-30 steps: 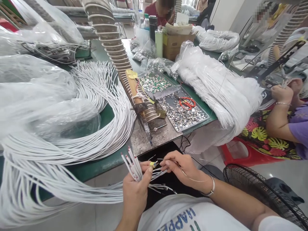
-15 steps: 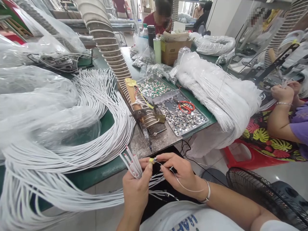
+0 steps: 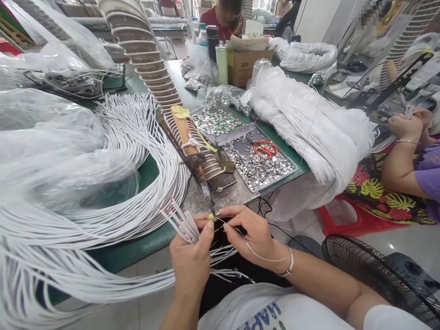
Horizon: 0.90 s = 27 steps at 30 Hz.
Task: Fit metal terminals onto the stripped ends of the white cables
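At near table edge: left hand (image 3: 190, 261) grasping fanned white wire ends (image 3: 180, 220); right hand (image 3: 252, 233) pinching thin solder wire (image 3: 256, 252) beside soldering iron tip (image 3: 209, 204)

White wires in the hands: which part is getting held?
The left hand grips the bundle of white wires just below their stripped tips. The right hand pinches a thin wire near its end.

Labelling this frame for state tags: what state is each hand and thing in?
Left hand: closed around a fan of white wires.
Right hand: pinching a thin wire at the left thumb tip.
Red scissors: lying in the tray of metal parts.
Floor fan: tilted; spinning or not, cannot tell.
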{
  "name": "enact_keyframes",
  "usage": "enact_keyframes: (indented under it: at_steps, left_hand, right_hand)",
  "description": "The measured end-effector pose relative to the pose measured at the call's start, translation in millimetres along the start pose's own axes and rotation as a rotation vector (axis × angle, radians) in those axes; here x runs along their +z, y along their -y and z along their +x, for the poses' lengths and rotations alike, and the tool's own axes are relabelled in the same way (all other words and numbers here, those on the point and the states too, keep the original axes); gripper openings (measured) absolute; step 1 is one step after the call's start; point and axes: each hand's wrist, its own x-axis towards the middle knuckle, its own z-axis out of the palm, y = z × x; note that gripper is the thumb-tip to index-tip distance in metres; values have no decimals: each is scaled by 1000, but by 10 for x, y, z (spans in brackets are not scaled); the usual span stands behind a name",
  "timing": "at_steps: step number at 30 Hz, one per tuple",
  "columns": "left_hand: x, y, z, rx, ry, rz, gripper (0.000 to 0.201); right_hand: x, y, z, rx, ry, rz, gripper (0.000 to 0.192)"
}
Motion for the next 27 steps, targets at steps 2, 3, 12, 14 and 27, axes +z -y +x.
enact_keyframes:
  at_steps: [2,3,12,14,27]
  left_hand:
    - [-3,4,5,5,-5,-3,14]
    - [-3,2,6,8,-6,-3,14]
    - [12,-49,5,86,14,-49,15]
    - [8,-28,4,83,21,-36,15]
    - [-54,198,-49,-130,21,-73,15]
  right_hand:
    - [1,10,20,-7,-10,-11,12]
    - [2,13,27,-6,-15,-16,12]
    - [-4,13,22,18,-1,0,10]
    - [-6,2,11,21,6,5,10]
    - [-9,-72,-138,73,130,19,7]
